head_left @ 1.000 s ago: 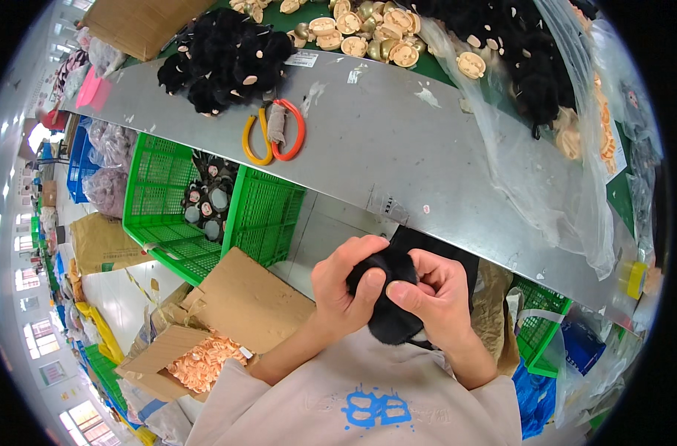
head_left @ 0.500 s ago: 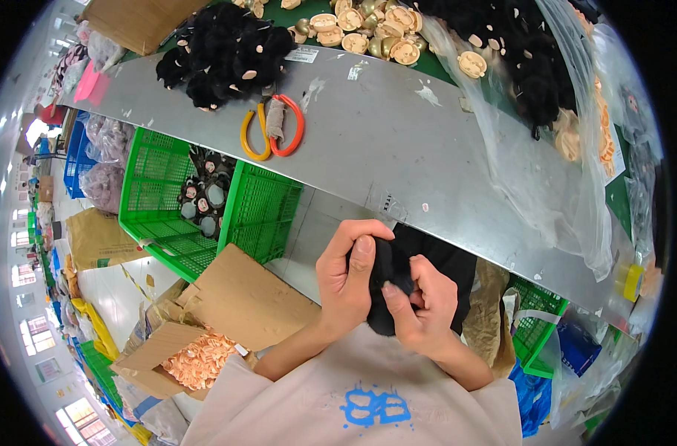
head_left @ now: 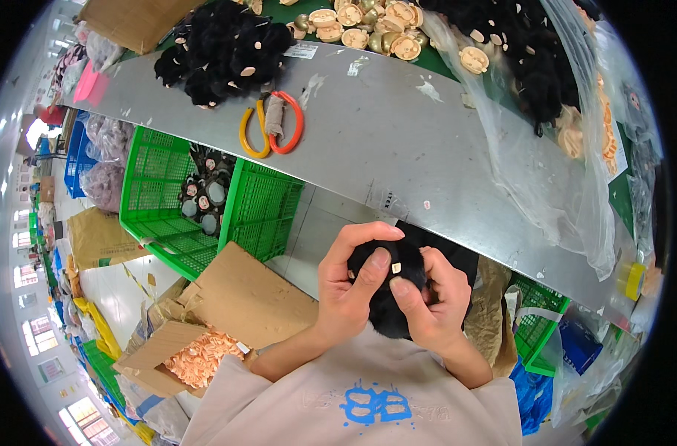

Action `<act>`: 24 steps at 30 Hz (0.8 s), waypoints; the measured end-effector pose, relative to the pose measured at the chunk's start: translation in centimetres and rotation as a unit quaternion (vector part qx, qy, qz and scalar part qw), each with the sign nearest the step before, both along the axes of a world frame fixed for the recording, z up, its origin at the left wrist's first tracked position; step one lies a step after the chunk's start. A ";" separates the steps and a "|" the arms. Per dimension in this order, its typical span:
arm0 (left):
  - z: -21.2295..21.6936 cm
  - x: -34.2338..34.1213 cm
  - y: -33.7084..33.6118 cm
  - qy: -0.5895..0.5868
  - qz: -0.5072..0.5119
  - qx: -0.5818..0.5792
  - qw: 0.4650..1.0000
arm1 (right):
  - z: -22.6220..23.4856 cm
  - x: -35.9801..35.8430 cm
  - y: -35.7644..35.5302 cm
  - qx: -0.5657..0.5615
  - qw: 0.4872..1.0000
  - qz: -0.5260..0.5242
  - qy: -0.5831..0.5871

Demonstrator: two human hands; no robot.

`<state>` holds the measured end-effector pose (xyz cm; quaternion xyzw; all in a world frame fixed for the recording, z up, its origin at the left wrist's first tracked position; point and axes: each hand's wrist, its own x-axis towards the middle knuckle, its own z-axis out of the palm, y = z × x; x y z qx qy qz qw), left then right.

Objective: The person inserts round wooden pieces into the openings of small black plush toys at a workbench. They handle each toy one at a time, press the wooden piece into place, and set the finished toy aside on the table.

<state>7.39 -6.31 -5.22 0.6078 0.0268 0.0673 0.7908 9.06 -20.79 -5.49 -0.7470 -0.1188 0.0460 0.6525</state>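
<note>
A pale tab (head_left: 396,268) now shows atop the black plush piece (head_left: 387,316), unlike half a second ago; this suggests the piece was turned; left hand (head_left: 344,286) and right hand (head_left: 440,305) both grasp it before the shirt (head_left: 294,401), near the metal table (head_left: 368,126).

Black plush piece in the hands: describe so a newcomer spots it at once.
Find the grey metal worktop; just below its near edge are the left hand and right hand. Between them is the black plush piece, a small pale spot on it. Unlike the black pile on the worktop, it is held.
</note>
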 end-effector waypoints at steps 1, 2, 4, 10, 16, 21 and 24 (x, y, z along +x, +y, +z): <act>0.2 0.0 -0.1 -0.005 0.005 0.006 1.000 | 0.3 0.0 -0.1 0.023 0.999 0.001 0.029; 0.2 -0.1 -0.3 -0.012 0.011 0.013 1.000 | 0.7 0.0 -0.2 0.045 0.997 0.003 0.056; -0.3 -0.5 -0.4 -0.017 0.004 0.016 1.000 | 0.5 -0.2 -0.7 0.108 0.984 0.009 0.144; 0.9 0.6 0.6 0.078 -0.103 -0.050 0.990 | 0.5 1.2 -1.4 0.004 0.990 -0.009 0.139; -1.0 0.8 1.4 0.101 0.000 0.064 0.993 | 0.9 1.5 -0.1 -0.062 0.986 -0.024 -0.150; -1.2 2.3 0.7 0.129 0.047 0.050 0.989 | 0.2 0.7 1.0 -0.167 0.955 0.009 -0.246; -1.6 1.9 -0.2 0.115 0.009 0.033 0.993 | 0.0 1.2 1.2 -0.217 0.939 -0.022 -0.268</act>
